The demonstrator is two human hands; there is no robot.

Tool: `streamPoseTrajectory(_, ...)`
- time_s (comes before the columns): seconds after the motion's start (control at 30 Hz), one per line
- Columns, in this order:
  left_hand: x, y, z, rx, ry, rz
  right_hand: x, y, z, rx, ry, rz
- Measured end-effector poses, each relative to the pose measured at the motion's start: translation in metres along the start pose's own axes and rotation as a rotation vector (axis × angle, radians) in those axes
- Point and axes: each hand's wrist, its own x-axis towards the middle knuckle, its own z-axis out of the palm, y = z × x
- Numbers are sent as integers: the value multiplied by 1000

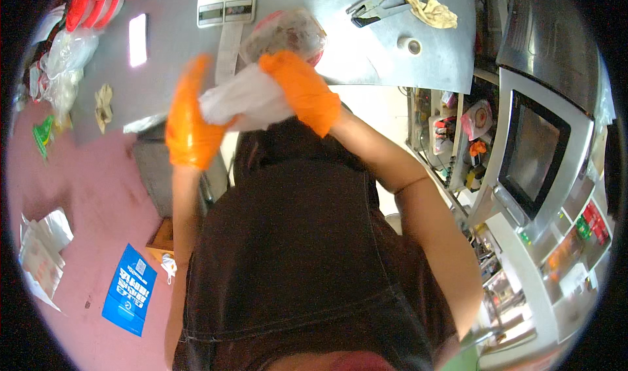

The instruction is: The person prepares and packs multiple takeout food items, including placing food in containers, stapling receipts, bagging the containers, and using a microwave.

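Observation:
Both of my hands wear orange gloves. A translucent white plastic bag [255,99] hangs between them, above the near edge of the steel table [167,37]. My right hand [304,91] grips the bag's right part, its fingers curled over. At the bag's left end, my left hand [191,121] is blurred, with its fingers raised and the thumb side against the plastic; whether it grips the bag is unclear. Just beyond my right hand lies a round, clear-wrapped package with red parts [287,32]. A printed paper strip [228,52] runs from a white kitchen scale [226,8] towards the bag.
A phone-like device with a bright screen [138,40] lies on the left of the table. Clear plastic bags [68,62] and red-rimmed items [98,3] are farther left. A metal stapler-like tool [378,8], crumpled gloves [429,8] and a tape roll [412,46] lie at right, near shelves and a steel appliance [535,150].

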Motion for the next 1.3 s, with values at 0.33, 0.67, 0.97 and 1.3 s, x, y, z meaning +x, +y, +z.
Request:
streamPoseTrajectory(0.33,15,-25,140,-1212,-440,-895,53,112,-52,-336,17,881)
streamPoseTrajectory(0.67,35,-46,168,-1227,-549,-788,15,86,-37,750,78,959)
streamPoseTrajectory(0.97,12,-66,153,-691,-269,280,-63,98,-65,1426,167,812)
streamPoseTrajectory(1.3,66,33,192,-652,-386,-463,-76,6,-131,1083,431,848)
